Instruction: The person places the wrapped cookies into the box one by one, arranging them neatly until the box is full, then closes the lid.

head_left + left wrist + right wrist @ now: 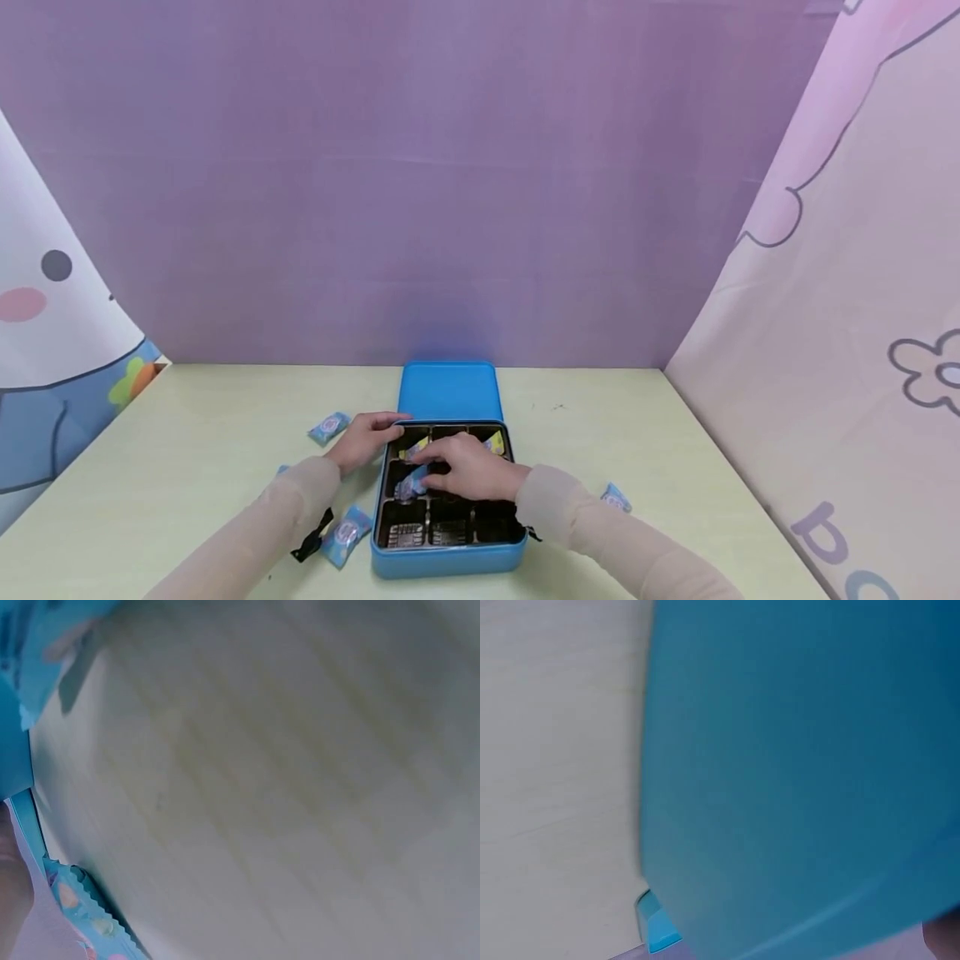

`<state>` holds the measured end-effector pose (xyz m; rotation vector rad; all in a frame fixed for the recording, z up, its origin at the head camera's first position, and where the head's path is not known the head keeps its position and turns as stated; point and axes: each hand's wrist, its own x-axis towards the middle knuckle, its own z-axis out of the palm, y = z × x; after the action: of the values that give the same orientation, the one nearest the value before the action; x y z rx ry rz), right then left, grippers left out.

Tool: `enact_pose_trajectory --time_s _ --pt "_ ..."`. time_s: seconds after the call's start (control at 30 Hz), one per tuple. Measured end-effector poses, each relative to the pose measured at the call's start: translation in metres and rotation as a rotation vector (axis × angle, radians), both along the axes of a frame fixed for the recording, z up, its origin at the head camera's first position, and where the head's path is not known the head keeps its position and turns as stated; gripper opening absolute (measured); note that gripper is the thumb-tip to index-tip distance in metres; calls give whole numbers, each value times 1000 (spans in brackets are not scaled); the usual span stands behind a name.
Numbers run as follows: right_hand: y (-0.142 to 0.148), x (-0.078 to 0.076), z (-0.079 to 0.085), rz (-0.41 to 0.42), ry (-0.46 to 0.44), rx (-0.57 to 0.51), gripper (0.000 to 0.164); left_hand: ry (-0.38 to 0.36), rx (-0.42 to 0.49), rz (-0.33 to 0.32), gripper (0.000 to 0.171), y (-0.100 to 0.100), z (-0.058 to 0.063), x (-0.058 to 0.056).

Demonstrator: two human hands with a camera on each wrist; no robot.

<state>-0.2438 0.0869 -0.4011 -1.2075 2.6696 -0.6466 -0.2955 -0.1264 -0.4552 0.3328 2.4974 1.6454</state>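
Observation:
A blue box (450, 565) with a dark divided tray inside stands on the table, its blue lid (450, 390) swung back behind it. My right hand (476, 471) reaches over the tray from the right and pinches a blue candy packet (411, 483) at the middle-left compartment. My left hand (363, 439) rests against the box's far left corner, fingers stretched along the rim. Yellow candy packets (493, 442) lie in the far compartments, partly hidden by my right hand. The right wrist view is mostly filled by the blue box side (795, 765).
On the table left of the box lie a blue packet (328, 427) and another blue packet (347, 536) close to the box wall. One more blue packet (616, 497) lies to the right beside my sleeve. A purple backdrop (480, 183) rises behind the table.

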Motion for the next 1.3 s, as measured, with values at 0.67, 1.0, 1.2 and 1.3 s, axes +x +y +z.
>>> enact_pose_trajectory --time_s 0.67,1.0,1.2,1.3 --pt "53 2 8 -130 -81 -98 33 -7 3 10 32 2 -7 -1" --pt "84 5 11 -182 -71 -125 35 -8 -10 16 31 1 -7 -2" --pt "104 6 10 -213 -72 -137 36 -12 0 20 30 2 -7 -2" --pt "114 5 8 -207 -49 -132 35 -15 -6 20 31 2 -4 -2"
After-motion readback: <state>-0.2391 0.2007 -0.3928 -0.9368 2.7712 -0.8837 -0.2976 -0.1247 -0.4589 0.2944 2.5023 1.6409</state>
